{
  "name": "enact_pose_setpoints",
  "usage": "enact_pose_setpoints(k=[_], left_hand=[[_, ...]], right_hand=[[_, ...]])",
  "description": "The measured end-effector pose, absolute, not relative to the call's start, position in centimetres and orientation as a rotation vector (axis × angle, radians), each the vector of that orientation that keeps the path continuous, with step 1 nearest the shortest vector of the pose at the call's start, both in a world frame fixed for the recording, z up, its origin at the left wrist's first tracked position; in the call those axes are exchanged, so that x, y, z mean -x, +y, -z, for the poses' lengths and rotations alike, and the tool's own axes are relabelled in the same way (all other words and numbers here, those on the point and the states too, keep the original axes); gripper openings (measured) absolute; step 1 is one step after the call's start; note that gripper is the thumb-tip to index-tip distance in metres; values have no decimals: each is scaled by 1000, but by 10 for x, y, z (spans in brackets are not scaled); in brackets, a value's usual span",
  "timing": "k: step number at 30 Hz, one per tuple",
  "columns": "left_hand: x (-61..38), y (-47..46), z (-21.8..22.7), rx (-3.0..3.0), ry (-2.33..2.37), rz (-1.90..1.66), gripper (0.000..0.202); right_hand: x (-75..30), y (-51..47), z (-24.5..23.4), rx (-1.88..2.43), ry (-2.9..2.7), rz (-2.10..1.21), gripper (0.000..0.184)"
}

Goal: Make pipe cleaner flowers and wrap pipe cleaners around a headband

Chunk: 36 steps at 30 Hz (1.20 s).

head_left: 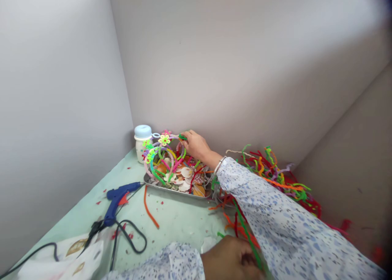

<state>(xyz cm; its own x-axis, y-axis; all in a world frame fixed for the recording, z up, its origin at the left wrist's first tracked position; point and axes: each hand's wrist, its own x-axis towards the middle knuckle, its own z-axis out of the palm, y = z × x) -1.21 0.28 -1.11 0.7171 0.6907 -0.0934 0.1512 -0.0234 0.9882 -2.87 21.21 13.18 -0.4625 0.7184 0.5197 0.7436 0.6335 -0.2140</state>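
Observation:
My right hand (pixel 196 144) reaches across to the far side of a metal tray (pixel 159 184) and pinches the end of a curved pipe-cleaner hoop (pixel 167 149) decorated with small bright flowers. The tray holds seashells (pixel 185 173) and more colourful pipe cleaners. My left hand (pixel 231 258) is low at the near edge, fingers curled around a green pipe cleaner (pixel 246 233) that runs up under my right sleeve.
A blue glue gun (pixel 118 198) with a black cable (pixel 128 239) lies on the pale green table. A white jar with a light blue lid (pixel 142 137) stands behind the tray. A loose heap of pipe cleaners (pixel 278 175) lies against the wall. An orange pipe cleaner (pixel 150 210) lies alone.

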Motion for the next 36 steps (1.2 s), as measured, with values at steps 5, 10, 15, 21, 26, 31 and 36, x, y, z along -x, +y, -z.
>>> enact_pose_setpoints(k=[5,10,15,21,26,31,36], left_hand=[[11,5,18,-1558,706,-512,22],[14,4,9,-1558,692,-561,26],[15,4,6,-1571,670,-579,32],[12,-1,-1,-1624,622,-586,31],[9,-5,-2,-1744,628,-592,26],[10,-4,0,-1760,637,-585,23],[10,-2,-1,-1696,628,-596,19]], right_hand=[[-9,181,-138,1121,-2237,-2,27],[-77,98,-122,1081,-2135,-198,22],[-143,17,-82,1259,-1767,-423,18],[-161,-24,-35,1419,-1571,-823,20],[-147,-29,-27,1259,-1649,-918,9],[-149,-31,-31,1159,-1533,-931,12],[-153,-34,-21,1154,-1307,-989,17]])
